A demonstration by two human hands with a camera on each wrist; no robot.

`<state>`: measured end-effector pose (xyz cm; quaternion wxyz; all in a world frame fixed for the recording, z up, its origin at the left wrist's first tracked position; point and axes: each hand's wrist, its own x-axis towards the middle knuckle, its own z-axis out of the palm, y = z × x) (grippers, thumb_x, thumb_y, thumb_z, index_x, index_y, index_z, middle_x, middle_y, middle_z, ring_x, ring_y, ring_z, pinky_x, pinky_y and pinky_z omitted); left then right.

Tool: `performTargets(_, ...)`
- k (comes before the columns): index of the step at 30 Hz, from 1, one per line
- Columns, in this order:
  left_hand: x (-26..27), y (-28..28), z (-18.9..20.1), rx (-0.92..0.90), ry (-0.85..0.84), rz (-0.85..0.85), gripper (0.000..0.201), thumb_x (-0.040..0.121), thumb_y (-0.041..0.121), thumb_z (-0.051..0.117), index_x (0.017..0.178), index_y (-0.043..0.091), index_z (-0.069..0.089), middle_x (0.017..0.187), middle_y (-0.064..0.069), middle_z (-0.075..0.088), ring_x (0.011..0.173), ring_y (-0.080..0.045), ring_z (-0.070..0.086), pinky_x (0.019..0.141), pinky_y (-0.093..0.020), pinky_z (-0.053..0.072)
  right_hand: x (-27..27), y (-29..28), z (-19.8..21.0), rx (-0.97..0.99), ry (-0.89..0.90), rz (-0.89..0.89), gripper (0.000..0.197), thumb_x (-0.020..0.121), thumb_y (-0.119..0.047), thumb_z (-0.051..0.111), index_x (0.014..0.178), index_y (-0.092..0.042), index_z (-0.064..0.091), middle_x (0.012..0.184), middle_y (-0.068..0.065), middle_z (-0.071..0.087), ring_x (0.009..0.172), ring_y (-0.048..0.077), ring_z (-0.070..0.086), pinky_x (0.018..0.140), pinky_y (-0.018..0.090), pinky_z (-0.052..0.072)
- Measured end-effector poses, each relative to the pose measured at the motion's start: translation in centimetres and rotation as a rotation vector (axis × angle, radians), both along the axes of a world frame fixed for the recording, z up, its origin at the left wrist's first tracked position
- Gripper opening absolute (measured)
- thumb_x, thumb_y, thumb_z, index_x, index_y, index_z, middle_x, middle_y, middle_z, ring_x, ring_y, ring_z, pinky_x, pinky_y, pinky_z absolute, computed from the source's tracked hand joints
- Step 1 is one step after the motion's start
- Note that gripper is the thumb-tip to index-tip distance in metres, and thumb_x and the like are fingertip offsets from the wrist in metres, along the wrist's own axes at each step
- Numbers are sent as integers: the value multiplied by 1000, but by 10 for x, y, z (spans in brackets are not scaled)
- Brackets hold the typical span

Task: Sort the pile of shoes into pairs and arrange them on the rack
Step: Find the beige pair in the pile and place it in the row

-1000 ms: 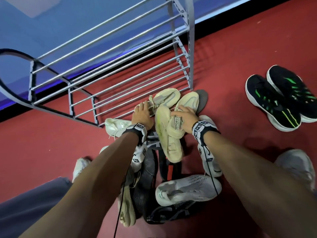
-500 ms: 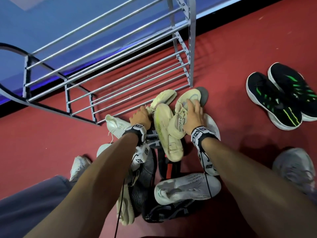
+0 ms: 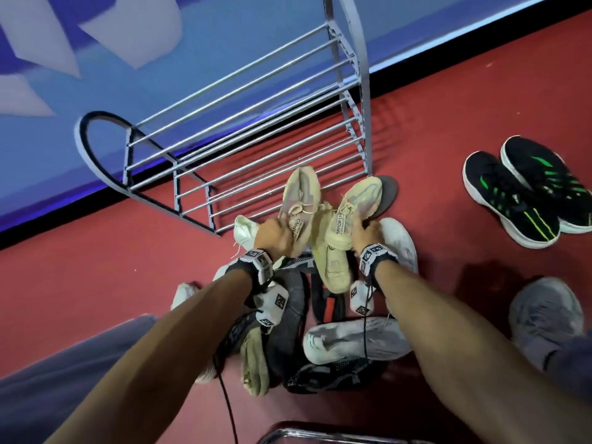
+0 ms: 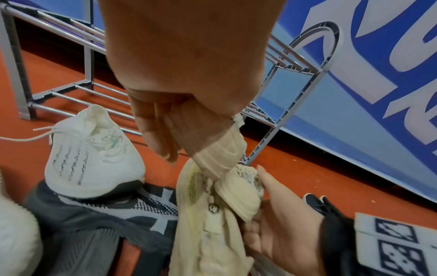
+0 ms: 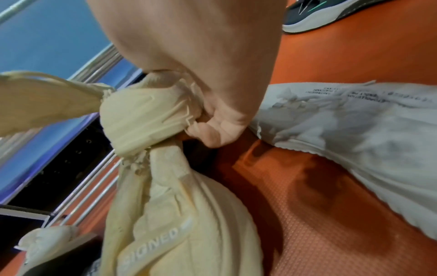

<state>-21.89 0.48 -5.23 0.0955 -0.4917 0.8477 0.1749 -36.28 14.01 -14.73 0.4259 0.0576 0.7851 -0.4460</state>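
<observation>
My left hand grips the heel of a cream knit shoe, held up with its toe toward the grey metal rack. Beside it, my right hand holds the matching cream shoe by its collar. In the left wrist view the left hand curls round that heel. The right wrist view shows the right hand pinching the bunched collar. A third yellowish shoe lies on the pile between my wrists. The rack's bars hold no shoes.
The pile on the red floor holds a white shoe, dark grey knit shoes, another white shoe and more. A black-and-green pair stands apart at the right. A grey shoe lies near my right arm.
Both hands have closed on the two cream shoes and raised them off the pile, toes now toward the rack. The head view has tilted up, showing more of the wall.
</observation>
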Motion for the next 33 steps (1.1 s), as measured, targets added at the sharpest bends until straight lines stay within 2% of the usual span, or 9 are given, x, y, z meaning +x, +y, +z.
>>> performTargets(3,1,28,5,126,91,125,64,109,44,24,116,-8,61,117,-30,65,106,-42,63,89,-39,47,6,8,10,-63,-19,98,87,73,-78,54,131,-15,48,123,6,59,107,33,64,85,42,56)
performTargets(8,1,62,-17,237,149,98,45,108,34,28,141,7,41,122,-25,65,111,-42,63,100,-44,49,-8,20,19,-119,122,-119,43,91,-38,54,121,-9,59,114,9,65,103,30,61,93,34,46)
performTargets(13,-11,91,-30,396,76,-217,74,96,7,47,161,21,13,102,-16,72,86,-32,69,78,-41,56,-23,41,31,-184,230,-347,40,97,-32,49,124,-6,60,119,18,66,106,34,61,88,33,45)
performTargets(17,-20,107,-39,375,-51,-430,58,99,22,44,156,19,34,132,-19,63,117,-34,62,97,-41,50,-24,42,35,-324,140,-420,42,91,-38,56,123,-12,67,108,5,71,98,24,66,85,30,50)
performTargets(22,-14,104,-42,464,-18,-306,51,102,14,40,153,10,39,130,-23,63,116,-36,62,94,-37,47,-7,49,27,-264,29,-66,63,87,-63,50,135,-22,54,127,-7,56,117,16,53,109,38,39)
performTargets(25,-11,97,-42,376,302,32,44,101,36,35,124,6,57,114,-20,68,107,-38,65,91,-37,50,6,56,20,-265,101,189,70,85,-67,49,144,-29,47,151,-4,43,141,19,38,117,39,28)
performTargets(28,-10,86,-36,376,446,292,63,97,66,27,135,19,45,120,-13,67,105,-34,66,98,-48,50,17,60,8,-187,173,492,67,93,-65,46,152,-38,31,165,-16,3,152,11,1,124,39,4)
performTargets(30,-8,81,-29,427,371,255,78,90,76,34,144,19,36,130,-10,63,113,-31,64,100,-46,51,21,62,6,-136,241,694,69,91,-73,40,152,-47,23,164,-17,-6,152,11,-8,123,41,-3)
performTargets(33,-8,77,-32,391,167,141,73,94,58,55,144,8,39,131,-12,63,116,-31,62,94,-35,50,16,62,14,-229,155,569,68,94,-72,34,154,-40,26,163,-13,13,151,10,8,122,34,2)
